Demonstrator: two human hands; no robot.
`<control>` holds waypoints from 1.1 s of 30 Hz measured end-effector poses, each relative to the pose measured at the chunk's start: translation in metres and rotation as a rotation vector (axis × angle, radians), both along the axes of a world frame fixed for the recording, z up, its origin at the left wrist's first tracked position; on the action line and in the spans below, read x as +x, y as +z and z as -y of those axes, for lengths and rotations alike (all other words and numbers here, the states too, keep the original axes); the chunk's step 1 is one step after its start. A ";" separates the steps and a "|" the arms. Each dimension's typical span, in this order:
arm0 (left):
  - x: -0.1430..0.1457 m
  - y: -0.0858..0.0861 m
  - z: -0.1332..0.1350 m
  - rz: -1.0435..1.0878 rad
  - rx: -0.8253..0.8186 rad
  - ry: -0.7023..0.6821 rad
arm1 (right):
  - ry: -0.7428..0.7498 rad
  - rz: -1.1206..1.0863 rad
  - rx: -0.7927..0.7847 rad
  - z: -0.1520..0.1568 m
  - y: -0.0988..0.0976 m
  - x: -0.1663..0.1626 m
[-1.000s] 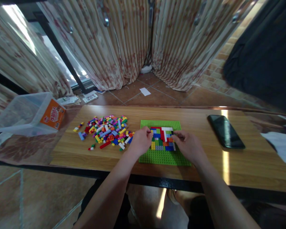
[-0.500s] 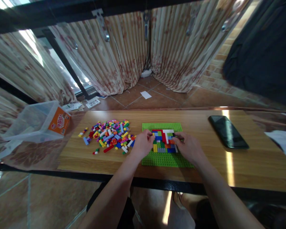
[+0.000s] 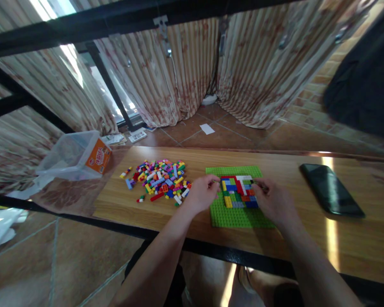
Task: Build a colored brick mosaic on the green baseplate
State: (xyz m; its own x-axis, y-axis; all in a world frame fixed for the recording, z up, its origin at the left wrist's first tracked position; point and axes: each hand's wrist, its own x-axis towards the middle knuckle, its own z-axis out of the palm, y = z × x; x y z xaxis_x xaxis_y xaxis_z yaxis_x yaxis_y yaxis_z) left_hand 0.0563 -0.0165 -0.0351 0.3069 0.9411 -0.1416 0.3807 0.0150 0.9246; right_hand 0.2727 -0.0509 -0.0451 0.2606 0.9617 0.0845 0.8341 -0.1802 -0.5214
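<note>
A green baseplate (image 3: pixel 237 215) lies on the wooden table (image 3: pixel 294 238) with a patch of coloured bricks (image 3: pixel 238 192) built on its far half. My left hand (image 3: pixel 202 195) rests at the plate's left edge, fingers curled in a pinch against the built bricks. My right hand (image 3: pixel 273 200) sits at the right edge of the built patch, fingers also curled and pressed to it. What either pinch holds is too small to make out. A loose pile of coloured bricks (image 3: pixel 161 181) lies to the left of my left hand.
A clear plastic tub (image 3: pixel 73 155) with an orange label stands at the table's far left. A black phone (image 3: pixel 331 194) lies flat to the right of the plate. Striped curtains (image 3: pixel 185 72) hang behind the table, over a tiled floor with paper scraps.
Both hands stay at the built bricks on the plate. The camera has tilted up and to the left, shifting everything rightward in view.
</note>
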 end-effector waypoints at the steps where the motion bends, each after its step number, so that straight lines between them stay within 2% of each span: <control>1: -0.009 0.003 -0.004 0.022 0.027 0.019 | -0.017 -0.002 0.018 0.000 0.000 0.000; 3: -0.029 0.007 -0.012 0.061 0.082 0.089 | -0.034 -0.001 0.104 0.001 0.002 -0.001; 5: -0.049 0.009 -0.021 0.064 0.142 0.229 | 0.006 -0.005 0.237 0.003 0.004 -0.007; 8: -0.071 0.008 -0.031 0.062 0.199 0.412 | 0.163 -0.023 0.418 0.007 0.007 -0.028; 11: -0.076 0.007 -0.032 0.085 0.213 0.428 | 0.371 -0.044 0.502 0.012 0.004 -0.063; 14: -0.075 0.008 -0.028 0.091 0.215 0.373 | 0.506 -0.008 0.481 0.014 -0.002 -0.099; 19: -0.079 0.009 -0.025 -0.013 0.271 0.330 | 0.523 0.070 0.334 0.013 -0.007 -0.138; 26: -0.085 0.016 -0.021 -0.116 0.285 0.326 | 0.455 0.152 0.219 0.013 -0.007 -0.157; 33: -0.084 0.013 -0.021 -0.151 0.312 0.286 | 0.473 0.135 0.186 0.014 -0.007 -0.163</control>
